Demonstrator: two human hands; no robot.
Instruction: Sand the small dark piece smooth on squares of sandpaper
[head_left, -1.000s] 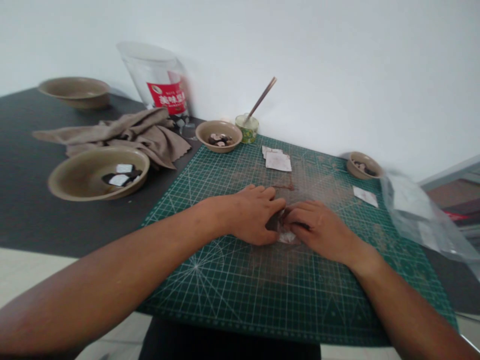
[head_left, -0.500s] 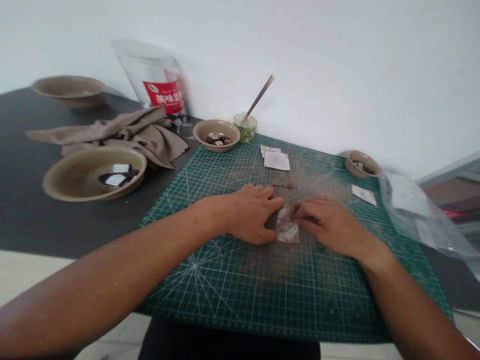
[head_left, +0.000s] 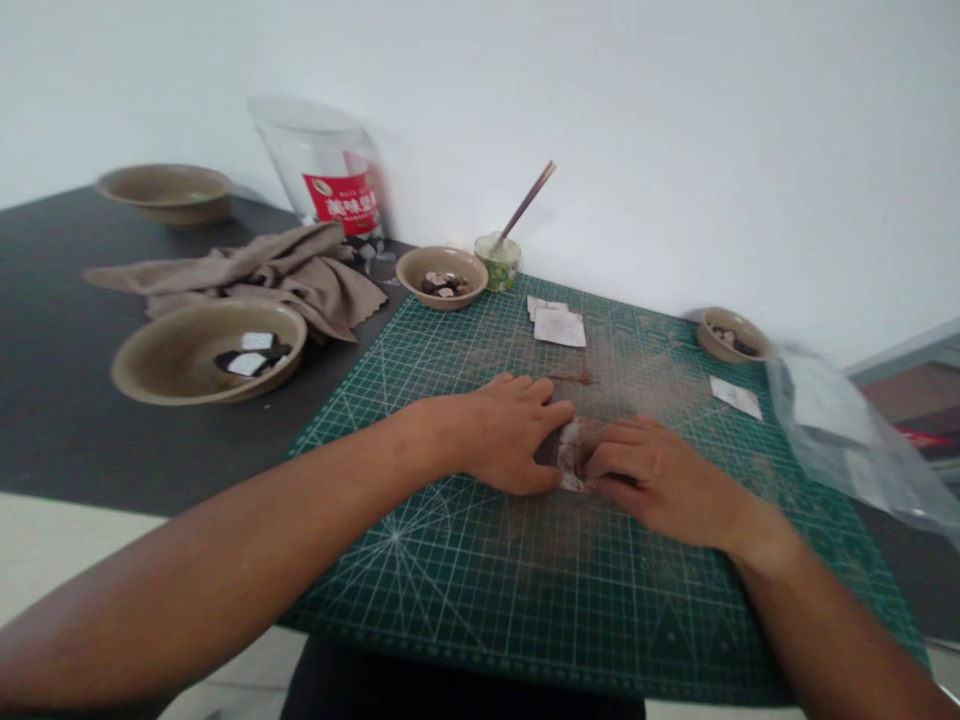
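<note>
A small whitish square with brown smears (head_left: 570, 455) lies on the green cutting mat (head_left: 480, 590). At its left edge, my left hand (head_left: 506, 435) rests with thumb and forefinger spread apart, their tips at two of its corners. My right hand (head_left: 649, 475) is closed, its bunched fingertips pressed to the square's surface and covering its right part. Whatever those fingertips pinch is hidden. Brown dust marks the mat around both hands, and a brown crumbly streak (head_left: 574, 378) lies just beyond them.
Behind are pale squares (head_left: 560, 327), a bowl of dark and light pieces (head_left: 442, 262) and a green cup (head_left: 498, 262) holding sticks. Rightward are another square (head_left: 736, 397), a small bowl (head_left: 733, 335) and a plastic bag (head_left: 847, 430). Leftward are a bowl (head_left: 180, 375), a cloth (head_left: 262, 265) and a clear jar (head_left: 341, 200).
My right hand has slid slightly down over the square, and its fingertips now cover more of the lower right part. The left hand keeps its place at the left edge. The view has shifted slightly.
</note>
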